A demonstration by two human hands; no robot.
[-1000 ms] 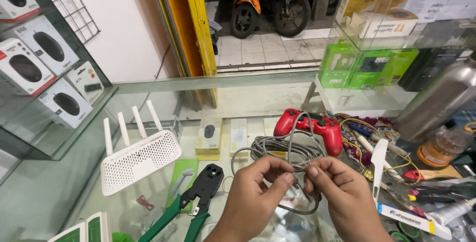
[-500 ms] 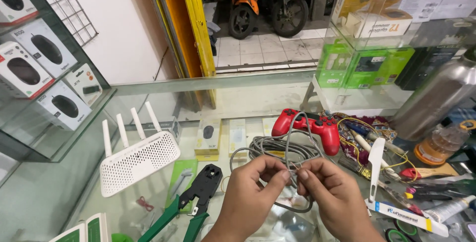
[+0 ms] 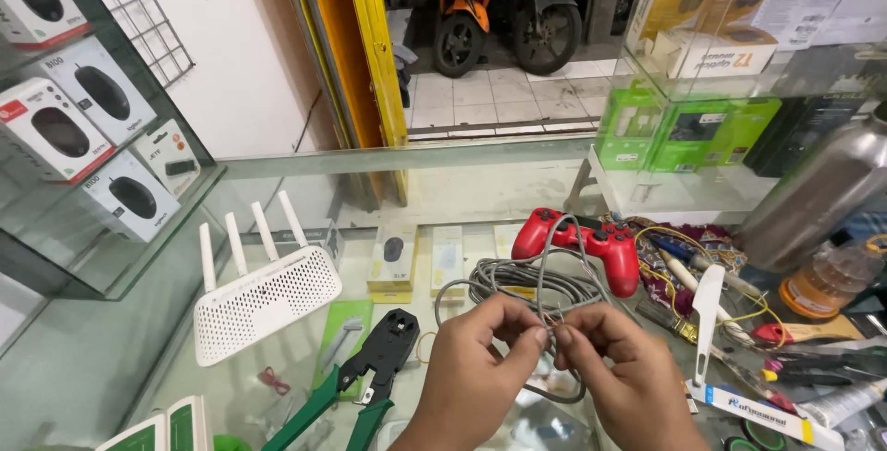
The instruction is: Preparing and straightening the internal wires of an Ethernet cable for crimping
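Note:
My left hand (image 3: pixel 480 372) and my right hand (image 3: pixel 619 372) meet over the glass counter, both pinching the end of a grey network cable (image 3: pixel 531 280). Thin coloured wires show at the cable's tip between my fingertips. The rest of the cable lies coiled behind my hands, with one loop arching up over a red game controller (image 3: pixel 577 238). A crimping tool with green handles (image 3: pixel 356 386) lies just left of my left hand.
A white router with several antennas (image 3: pixel 263 298) sits at the left. Boxed computer mice (image 3: pixel 83 137) fill a glass shelf on the far left. Tools, pens and wires (image 3: pixel 785 359) clutter the right side beside a steel bottle (image 3: pixel 818 197). Motorbikes (image 3: pixel 504 7) stand outside.
My hands have drawn closer together on the cable end and shifted slightly; the cable loop now rises higher over the red controller.

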